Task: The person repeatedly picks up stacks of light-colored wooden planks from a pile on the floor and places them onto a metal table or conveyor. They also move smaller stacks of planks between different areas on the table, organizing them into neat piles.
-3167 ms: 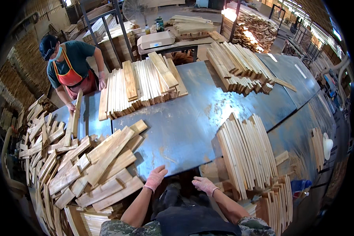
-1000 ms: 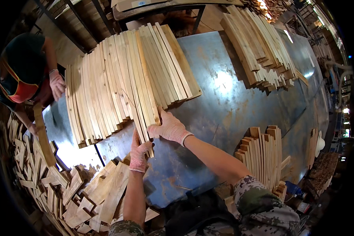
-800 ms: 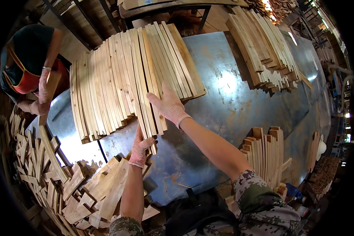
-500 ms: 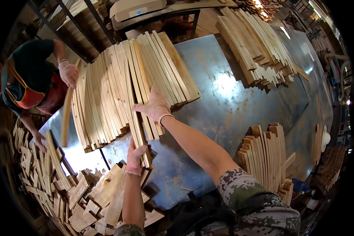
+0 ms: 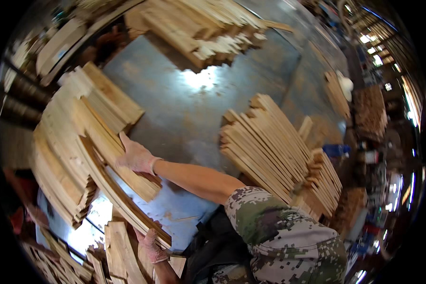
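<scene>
My left hand (image 5: 151,247), in a knit glove, is closed round the near end of a long, narrow wooden strip (image 5: 110,182). This strip juts out toward me from a stack of similar pale wooden strips (image 5: 64,137) on the left. My right hand (image 5: 138,156), gloved too, grips other wooden strips (image 5: 139,183) just to the right, with its thumb along their edge. Those also stick out past the stack's near end. A dark gap shows between the two groups. How many strips each hand holds is hidden, and motion blurs the picture somewhat.
Wooden strips (image 5: 265,146) lie stacked on the metal table (image 5: 175,104) to the right, with a larger stack (image 5: 199,28) at the far side. Loose offcuts (image 5: 123,248) are piled at the lower left. A co-worker's hand (image 5: 37,215) shows at the left edge.
My view has swung to the right, so the stack sits further left. Strips in both hands have come apart from one another and stick out further toward me.
</scene>
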The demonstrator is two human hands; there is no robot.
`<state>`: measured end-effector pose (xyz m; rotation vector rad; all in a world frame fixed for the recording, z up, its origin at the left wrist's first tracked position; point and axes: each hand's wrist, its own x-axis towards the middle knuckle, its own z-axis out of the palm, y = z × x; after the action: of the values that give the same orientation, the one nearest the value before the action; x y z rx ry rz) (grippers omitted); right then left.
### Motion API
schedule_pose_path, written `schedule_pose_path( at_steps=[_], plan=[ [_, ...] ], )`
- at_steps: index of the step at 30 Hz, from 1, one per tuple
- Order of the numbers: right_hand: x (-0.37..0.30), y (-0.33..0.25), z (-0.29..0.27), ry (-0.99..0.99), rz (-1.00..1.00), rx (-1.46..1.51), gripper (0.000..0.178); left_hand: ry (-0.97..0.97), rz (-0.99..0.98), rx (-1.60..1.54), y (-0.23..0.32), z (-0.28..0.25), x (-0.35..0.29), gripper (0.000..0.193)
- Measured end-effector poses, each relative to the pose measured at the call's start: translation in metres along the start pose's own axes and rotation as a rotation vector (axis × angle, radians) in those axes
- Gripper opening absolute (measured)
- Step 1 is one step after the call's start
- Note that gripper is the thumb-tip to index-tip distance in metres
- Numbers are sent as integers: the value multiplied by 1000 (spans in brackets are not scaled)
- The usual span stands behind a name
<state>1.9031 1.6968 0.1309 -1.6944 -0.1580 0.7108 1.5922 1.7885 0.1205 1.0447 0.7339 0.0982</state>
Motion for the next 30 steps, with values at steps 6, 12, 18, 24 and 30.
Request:
schedule_pose_path(
  at_steps=[6, 12, 18, 24, 30],
  plan=[
    [-188, 51, -134, 233, -90, -96, 112, -164, -86, 33, -40, 76, -50, 75],
    [-392, 89, -267, 511, -52, -21, 112, -288, -223, -33, -128, 158, -133, 73],
    [-570, 138, -330, 819, -132, 28, 100, -314, -217, 92, -270, 231, -220, 84],
    [-695, 159, -350, 827, -152, 27, 107, -354, -219, 581, -342, 300, -246, 126],
    [-723, 156, -331, 680, -203, -1, 112, -476, -442, 1027, -336, 305, -219, 124]
  ],
)
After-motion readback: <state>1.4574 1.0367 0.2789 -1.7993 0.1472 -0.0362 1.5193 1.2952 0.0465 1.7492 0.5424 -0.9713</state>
